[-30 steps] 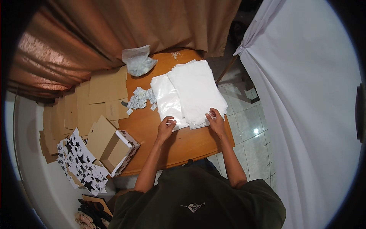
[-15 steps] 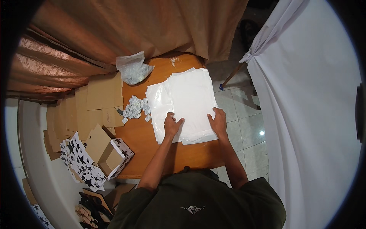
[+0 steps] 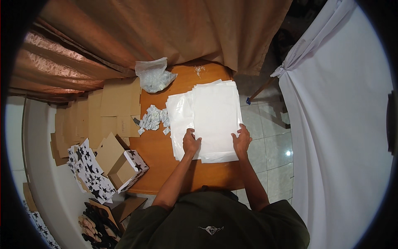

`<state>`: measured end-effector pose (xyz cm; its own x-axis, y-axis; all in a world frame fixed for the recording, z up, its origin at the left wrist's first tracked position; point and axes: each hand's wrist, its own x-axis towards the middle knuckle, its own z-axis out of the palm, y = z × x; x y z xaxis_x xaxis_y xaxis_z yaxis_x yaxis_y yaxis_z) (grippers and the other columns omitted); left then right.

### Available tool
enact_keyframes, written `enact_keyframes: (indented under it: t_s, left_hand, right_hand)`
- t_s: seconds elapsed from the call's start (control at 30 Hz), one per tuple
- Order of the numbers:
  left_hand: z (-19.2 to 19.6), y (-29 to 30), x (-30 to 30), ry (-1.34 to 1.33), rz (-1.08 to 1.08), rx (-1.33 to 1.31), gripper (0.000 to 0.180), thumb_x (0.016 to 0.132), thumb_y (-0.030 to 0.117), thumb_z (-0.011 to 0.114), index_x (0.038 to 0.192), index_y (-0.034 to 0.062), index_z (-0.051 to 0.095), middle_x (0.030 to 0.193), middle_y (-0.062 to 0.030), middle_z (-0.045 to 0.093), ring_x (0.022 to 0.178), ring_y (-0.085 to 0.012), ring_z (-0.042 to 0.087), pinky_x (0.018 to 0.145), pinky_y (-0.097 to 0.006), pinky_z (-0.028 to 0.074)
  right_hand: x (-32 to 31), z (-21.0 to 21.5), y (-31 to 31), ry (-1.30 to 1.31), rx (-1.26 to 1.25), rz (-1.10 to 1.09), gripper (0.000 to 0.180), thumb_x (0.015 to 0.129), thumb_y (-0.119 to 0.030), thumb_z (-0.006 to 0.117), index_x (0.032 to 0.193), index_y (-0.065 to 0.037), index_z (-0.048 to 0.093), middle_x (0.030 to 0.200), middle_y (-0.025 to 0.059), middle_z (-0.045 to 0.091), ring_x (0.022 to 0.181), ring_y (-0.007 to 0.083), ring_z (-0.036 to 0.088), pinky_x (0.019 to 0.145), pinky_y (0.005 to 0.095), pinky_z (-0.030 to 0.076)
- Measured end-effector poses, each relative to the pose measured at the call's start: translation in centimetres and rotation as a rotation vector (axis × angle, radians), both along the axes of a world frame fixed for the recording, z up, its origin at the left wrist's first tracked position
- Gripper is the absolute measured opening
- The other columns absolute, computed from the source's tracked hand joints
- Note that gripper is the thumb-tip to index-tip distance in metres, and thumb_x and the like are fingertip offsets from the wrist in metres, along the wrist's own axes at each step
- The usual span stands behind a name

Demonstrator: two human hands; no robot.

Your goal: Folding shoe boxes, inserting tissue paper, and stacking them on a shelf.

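A stack of thin white paper sheets [image 3: 215, 112] lies on the orange-brown wooden table. It partly overlaps a pile of glossy white sheets, perhaps plastic, [image 3: 179, 110] on its left. My left hand [image 3: 191, 143] is at the stack's near left side, fingers curled at the edge and thumb over the top sheet. Opposite it, my right hand [image 3: 242, 142] grips the right edge, thumb on top and fingers along the outer side. The undersides of both grips are hidden.
Small white packets [image 3: 152, 118] lie left of the sheets, beyond them a clear plastic bag [image 3: 155, 76] of similar packets. Flat brown cardboard [image 3: 120, 96], an open star-patterned box [image 3: 124, 168] and star-patterned pieces [image 3: 89, 168] occupy the left. Shoes [image 3: 97, 224] sit below. A white cloth [image 3: 336, 124] hangs right.
The whole view has shifted, so the table appears farther right and lower. Both hands have slid slightly nearer to me along the stack's sides, and my right fingers are more curled.
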<state>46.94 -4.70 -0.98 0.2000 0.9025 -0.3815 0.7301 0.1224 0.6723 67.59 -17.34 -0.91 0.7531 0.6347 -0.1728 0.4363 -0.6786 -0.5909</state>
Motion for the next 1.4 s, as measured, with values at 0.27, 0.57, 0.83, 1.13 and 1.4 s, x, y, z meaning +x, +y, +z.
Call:
enact_keyframes:
  t_s: [0.27, 0.57, 0.83, 1.13, 1.4]
  left_hand:
    - [-0.8, -0.8, -1.2, -0.032, -0.081, -0.024, 0.061, 0.077, 0.019, 0.085, 0.126, 0.0006, 0.053, 0.110, -0.0186, 0.063, 0.103, -0.0317, 0.063, 0.090, -0.041, 0.052]
    - [-0.7, -1.9, -2.2, -0.052, -0.142, 0.001, 0.071, 0.078, 0.029, 0.084, 0.132, -0.0002, 0.049, 0.120, -0.0243, 0.055, 0.111, -0.0373, 0.060, 0.096, -0.044, 0.050]
    - [1.2, -1.4, -3.0, -0.039, -0.157, 0.142, 0.067, 0.082, 0.034, 0.081, 0.133, 0.0036, 0.050, 0.123, -0.0247, 0.051, 0.113, -0.0378, 0.057, 0.095, -0.045, 0.050]
    - [10.2, 5.9, -5.6, -0.398, -0.059, 0.533, 0.049, 0.088, 0.015, 0.077, 0.129, 0.0008, 0.055, 0.121, -0.0172, 0.061, 0.107, -0.0276, 0.062, 0.091, -0.039, 0.053]
    - [18.5, 10.3, -9.3, -0.377, -0.192, 0.762, 0.082, 0.089, 0.015, 0.074, 0.157, 0.0089, 0.029, 0.154, -0.0239, 0.039, 0.143, -0.0394, 0.037, 0.118, -0.046, 0.032]
  right_hand:
    - [0.3, -1.2, -0.3, -0.063, 0.352, -0.009, 0.018, 0.090, -0.005, 0.068, 0.108, 0.000, 0.069, 0.090, 0.0134, 0.067, 0.075, 0.0268, 0.066, 0.069, 0.0357, 0.053]
    - [-0.2, 1.3, -0.2, 0.078, 0.313, -0.101, 0.009, 0.095, -0.006, 0.063, 0.102, 0.000, 0.065, 0.092, 0.0154, 0.064, 0.078, 0.0321, 0.064, 0.074, 0.0396, 0.052]
    - [-0.4, 5.9, -0.1, -0.483, 0.427, 0.132, 0.008, 0.095, -0.008, 0.061, 0.100, -0.004, 0.067, 0.090, 0.0160, 0.068, 0.085, 0.0347, 0.062, 0.081, 0.0435, 0.050]
    - [-2.2, 15.7, 1.8, -0.286, 0.687, 0.581, 0.013, 0.089, 0.003, 0.061, 0.101, 0.000, 0.065, 0.095, 0.0162, 0.069, 0.090, 0.0353, 0.065, 0.080, 0.0431, 0.051]
    - [-4.7, 19.0, 2.0, -0.127, 0.786, 0.732, 0.024, 0.083, 0.010, 0.064, 0.104, 0.000, 0.068, 0.100, 0.0164, 0.072, 0.093, 0.0344, 0.069, 0.082, 0.0403, 0.055]
